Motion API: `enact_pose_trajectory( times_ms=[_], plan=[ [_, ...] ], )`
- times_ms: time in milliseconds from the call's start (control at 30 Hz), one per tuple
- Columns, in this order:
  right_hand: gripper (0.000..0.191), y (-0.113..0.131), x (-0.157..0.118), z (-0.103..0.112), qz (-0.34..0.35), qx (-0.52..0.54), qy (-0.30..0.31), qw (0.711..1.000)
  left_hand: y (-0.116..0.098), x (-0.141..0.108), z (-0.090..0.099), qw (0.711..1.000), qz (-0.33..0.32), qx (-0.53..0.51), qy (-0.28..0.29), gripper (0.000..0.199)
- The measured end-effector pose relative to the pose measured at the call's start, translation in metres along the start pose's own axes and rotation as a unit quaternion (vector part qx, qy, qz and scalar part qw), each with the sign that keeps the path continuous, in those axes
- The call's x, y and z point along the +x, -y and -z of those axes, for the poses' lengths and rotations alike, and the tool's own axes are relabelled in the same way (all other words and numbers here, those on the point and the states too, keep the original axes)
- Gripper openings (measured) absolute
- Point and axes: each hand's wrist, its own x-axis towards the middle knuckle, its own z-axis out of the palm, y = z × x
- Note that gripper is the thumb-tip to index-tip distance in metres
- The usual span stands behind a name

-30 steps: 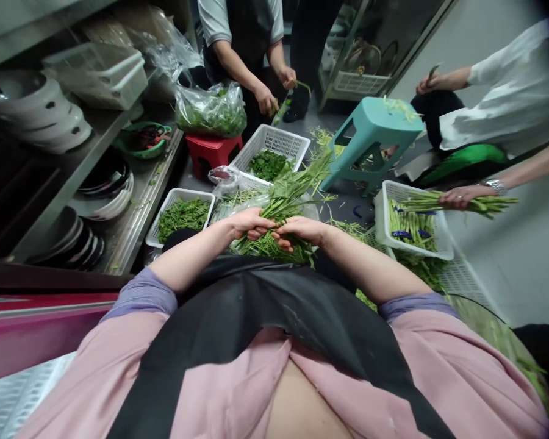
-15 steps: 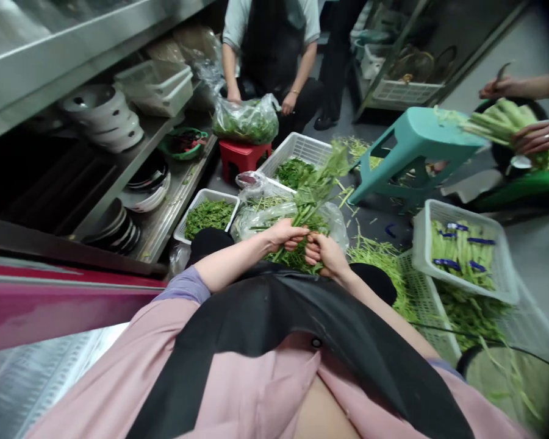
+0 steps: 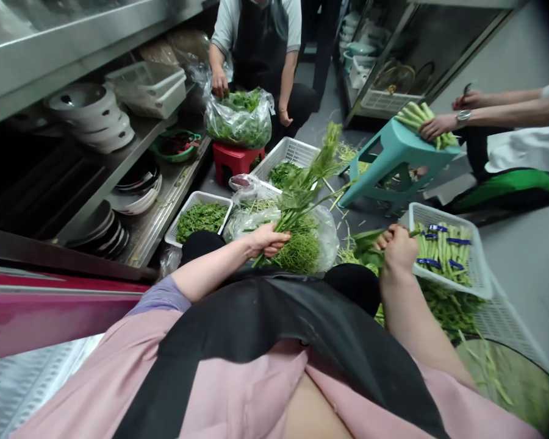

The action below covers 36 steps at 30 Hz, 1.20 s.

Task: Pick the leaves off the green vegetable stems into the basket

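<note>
A loose bunch of leafy green stems is gripped by my left hand, its leaves pointing away from me. Beneath it, more thin green stems fill a clear plastic bag between my knees. My right hand is out to the right, fingers closed around a green leafy stem whose leaves hang to the left. Close beside that hand stands a white basket of green stalks bundled with blue ties.
White baskets of greens stand ahead. A co-worker's hand is at a bag of greens on a red stool. Another person's hand holds stalks on a teal stool. Steel shelves with bowls line the left.
My right hand has moved away from my left to the right, carrying a leafy stem. The co-worker on the right has lowered the stalks onto the teal stool.
</note>
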Motion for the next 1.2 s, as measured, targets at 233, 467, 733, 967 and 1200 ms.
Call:
enact_pose_trajectory(
  times_ms=[233,467,733,967,1200],
  plan=[
    [0.035,-0.004,-0.012,-0.004,0.278,-0.335,0.05,0.899,-0.009,0.011,0.031,0.999,0.027,0.014,0.032,0.043],
    [0.037,0.017,0.009,-0.032,0.367,-0.547,0.21,0.723,-0.014,0.011,0.041,0.993,0.067,0.033,0.09,0.038],
    [0.036,0.02,0.014,-0.035,0.381,-0.58,0.276,0.664,-0.02,0.0,0.054,0.988,0.082,0.004,0.133,0.032],
    [0.033,0.022,0.019,-0.039,0.369,-0.593,0.213,0.683,-0.02,0.002,0.049,0.983,0.09,0.013,0.158,0.031],
    [0.035,0.024,0.03,-0.015,0.297,-0.581,0.315,0.689,-0.028,0.002,0.056,0.996,0.039,0.079,0.03,0.046]
  ],
)
